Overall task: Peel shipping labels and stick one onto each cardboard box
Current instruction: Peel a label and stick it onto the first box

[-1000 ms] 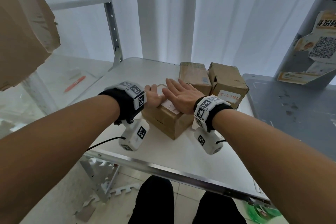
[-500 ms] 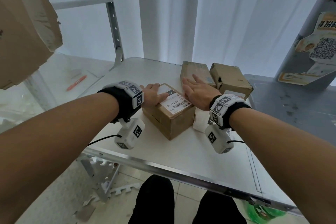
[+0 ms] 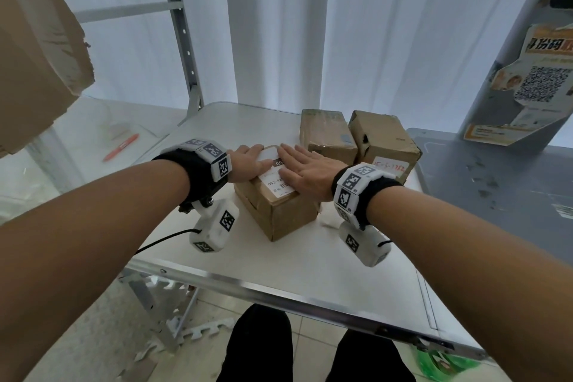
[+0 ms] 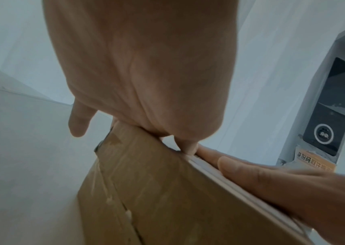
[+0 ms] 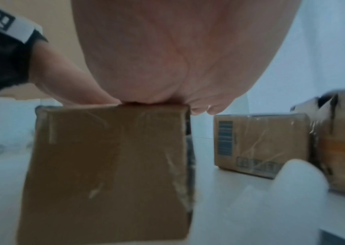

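On the white table stands a brown cardboard box with a white shipping label on its top. My right hand lies flat, fingers straight, pressing the label. My left hand rests on the box's top left edge, one digit hanging over the side in the left wrist view. Behind stand two more boxes: a flat taped one and a taller one bearing a label with red writing. The right wrist view shows my palm on the near box.
A white, blurred thing lies just right of the near box. An orange pen lies on the lower shelf at left. A metal shelf post rises behind. A grey surface adjoins the table on the right.
My right hand slid right off the label half a second ago, baring it, and has now come back flat onto it. The left hand has stayed on the box.
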